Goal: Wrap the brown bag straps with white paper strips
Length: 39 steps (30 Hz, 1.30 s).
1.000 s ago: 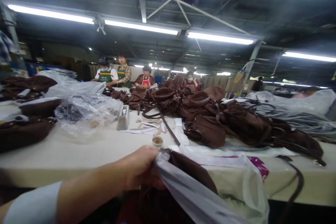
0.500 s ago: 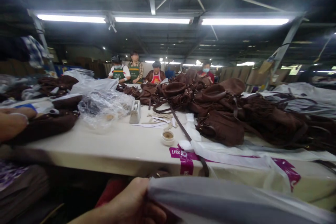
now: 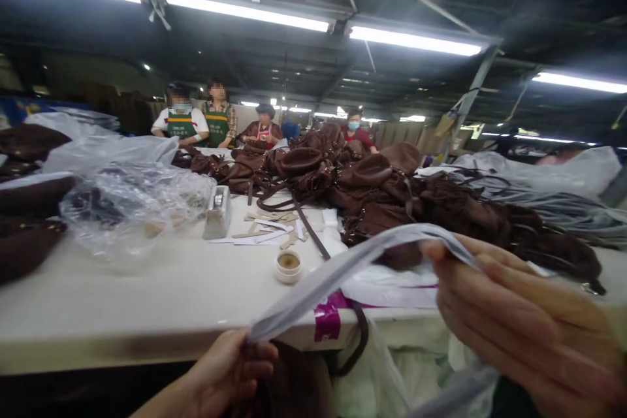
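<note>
Both hands grip the plastic bag (image 3: 337,271) at lower centre: left hand (image 3: 230,372) pinching its lower end, right hand (image 3: 514,320) its upper edge. The bag appears unopened, stretched taut; a brown bag (image 3: 298,385) waits below the bench (image 3: 147,300) edge, apparently not yet packed.

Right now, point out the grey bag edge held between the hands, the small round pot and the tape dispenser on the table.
Grey bag edge (image 3: 343,268): head view, middle of the stretched strip.
Small round pot (image 3: 289,266): head view, its open top.
Tape dispenser (image 3: 218,212): head view, its side face.
</note>
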Available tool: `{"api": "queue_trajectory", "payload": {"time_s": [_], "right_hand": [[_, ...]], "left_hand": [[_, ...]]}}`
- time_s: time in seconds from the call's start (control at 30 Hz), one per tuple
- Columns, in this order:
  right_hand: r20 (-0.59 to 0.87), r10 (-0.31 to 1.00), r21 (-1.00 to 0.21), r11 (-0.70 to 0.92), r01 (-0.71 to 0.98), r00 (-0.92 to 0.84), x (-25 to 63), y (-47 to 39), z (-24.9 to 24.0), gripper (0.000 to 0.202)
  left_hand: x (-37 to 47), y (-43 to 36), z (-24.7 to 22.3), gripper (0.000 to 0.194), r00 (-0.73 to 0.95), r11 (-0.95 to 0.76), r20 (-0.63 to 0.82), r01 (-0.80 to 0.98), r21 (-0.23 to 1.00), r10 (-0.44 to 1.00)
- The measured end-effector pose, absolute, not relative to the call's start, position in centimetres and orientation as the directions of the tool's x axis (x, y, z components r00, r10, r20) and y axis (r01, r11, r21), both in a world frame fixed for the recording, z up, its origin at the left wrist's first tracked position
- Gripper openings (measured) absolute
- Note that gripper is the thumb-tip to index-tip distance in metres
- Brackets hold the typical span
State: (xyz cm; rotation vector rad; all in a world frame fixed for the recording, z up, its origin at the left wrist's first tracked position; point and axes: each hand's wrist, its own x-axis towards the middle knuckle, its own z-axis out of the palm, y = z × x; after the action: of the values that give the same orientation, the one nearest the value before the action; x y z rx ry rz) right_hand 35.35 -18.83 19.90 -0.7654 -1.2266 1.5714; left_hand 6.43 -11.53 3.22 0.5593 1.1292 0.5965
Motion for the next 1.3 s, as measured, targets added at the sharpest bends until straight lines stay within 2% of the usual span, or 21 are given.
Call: {"api": "queue_trajectory", "payload": {"time_s": [0.03, 0.07, 0.13, 0.17, 0.23, 0.27, 0.33, 0.37, 0.4, 0.43, 0.53, 0.63, 0.73, 0.83, 0.93, 1.1, 1.17, 1.2, 1.3], "right_hand": [[0.078, 0.923, -0.944, -0.053, -0.325, -0.378, 34.7, -17.8, 20.6, 0.025], [0.068, 0.905, -0.935, -0.09, -0.343, -0.421, 34.1, -16.8, 21.2, 0.021], [0.03, 0.868, -0.918, -0.172, -0.356, -0.496, 32.8, -14.8, 22.0, 0.015], [0.014, 0.852, -0.913, -0.202, -0.354, -0.523, 32.2, -13.9, 22.2, 0.014], [0.0, 0.827, -0.91, -0.234, -0.343, -0.563, 30.9, -12.4, 22.4, 0.014], [0.0, 0.812, -0.908, -0.244, -0.34, -0.583, 30.2, -11.9, 22.5, 0.014], [0.001, 0.786, -0.906, -0.261, -0.332, -0.618, 29.0, -11.1, 22.8, 0.019], [0.002, 0.779, -0.907, -0.263, -0.329, -0.627, 28.5, -10.9, 23.0, 0.022], [0.005, 0.779, -0.909, -0.257, -0.327, -0.628, 28.2, -10.8, 23.2, 0.024], [0.015, 0.784, -0.912, -0.243, -0.33, -0.62, 27.9, -10.7, 23.3, 0.026], [0.033, 0.821, -0.91, -0.211, -0.356, -0.57, 28.1, -10.5, 23.0, 0.027], [0.052, 0.838, -0.896, -0.201, -0.395, -0.543, 28.9, -10.4, 20.4, 0.03], [0.099, 0.802, -0.893, -0.189, -0.409, -0.588, 30.1, -10.8, 16.4, 0.032], [0.1, 0.791, -0.895, -0.194, -0.403, -0.603, 32.1, -12.0, 13.3, 0.031], [0.019, 0.809, -0.906, -0.235, -0.351, -0.588, 35.4, -13.8, 11.7, 0.032], [-0.223, 0.854, -0.927, -0.335, -0.168, -0.471, 39.9, -16.8, 10.7, 0.038], [-0.272, 0.864, -0.916, -0.368, -0.162, -0.425, 40.2, -17.2, 10.6, 0.039], [-0.284, 0.862, -0.908, -0.382, -0.17, -0.419, 40.0, -17.2, 10.6, 0.04], [-0.285, 0.85, -0.89, -0.406, -0.207, -0.443, 38.3, -16.2, 10.7, 0.041]], "left_hand": [[5.8, -11.3, 3.5, 0.033, 0.329, 0.662, -0.637, 0.046, 0.748, 0.697], [5.0, -11.1, 4.1, 0.042, 0.323, 0.533, -0.598, 0.272, 0.801, 0.733], [3.5, -10.4, 6.5, 0.05, 0.247, 0.173, -0.408, 0.633, 0.755, 0.879], [2.9, -10.1, 8.2, 0.046, 0.204, 0.028, -0.244, 0.711, 0.703, 0.948], [2.8, -9.8, 12.3, 0.036, 0.179, -0.217, 0.123, 0.752, 0.622, 0.976], [3.3, -9.9, 14.5, 0.042, 0.229, -0.375, 0.314, 0.734, 0.566, 0.921], [5.2, -9.9, 18.4, 0.058, 0.377, -0.687, 0.641, 0.644, 0.337, 0.668], [6.4, -9.7, 19.9, 0.063, 0.44, -0.775, 0.731, 0.602, 0.192, 0.522], [7.7, -9.4, 21.0, 0.067, 0.506, -0.825, 0.757, 0.56, 0.077, 0.414], [8.8, -8.8, 21.8, 0.068, 0.581, -0.862, 0.734, 0.508, 0.012, 0.352], [10.6, -6.3, 22.7, 0.06, 0.668, -0.881, 0.621, 0.465, 0.081, 0.41], [9.9, -3.4, 22.9, 0.05, 0.581, -0.789, 0.62, 0.606, 0.103, 0.527], [7.6, -0.8, 23.3, 0.045, 0.443, -0.6, 0.628, 0.799, 0.048, 0.64], [4.4, 1.2, 23.1, 0.04, 0.291, -0.424, 0.623, 0.903, 0.072, 0.726], [1.0, 2.7, 21.5, 0.037, 0.237, -0.344, 0.583, 0.936, 0.078, 0.777], [-4.1, 5.9, 17.3, 0.043, 0.289, -0.352, 0.504, 0.935, 0.034, 0.814], [-4.2, 6.4, 16.3, 0.043, 0.376, -0.397, 0.485, 0.916, -0.063, 0.79], [-3.5, 6.0, 16.1, 0.047, 0.417, -0.42, 0.522, 0.9, -0.119, 0.744], [1.6, 1.6, 16.7, 0.066, 0.551, -0.533, 0.678, 0.802, -0.27, 0.486]]}}
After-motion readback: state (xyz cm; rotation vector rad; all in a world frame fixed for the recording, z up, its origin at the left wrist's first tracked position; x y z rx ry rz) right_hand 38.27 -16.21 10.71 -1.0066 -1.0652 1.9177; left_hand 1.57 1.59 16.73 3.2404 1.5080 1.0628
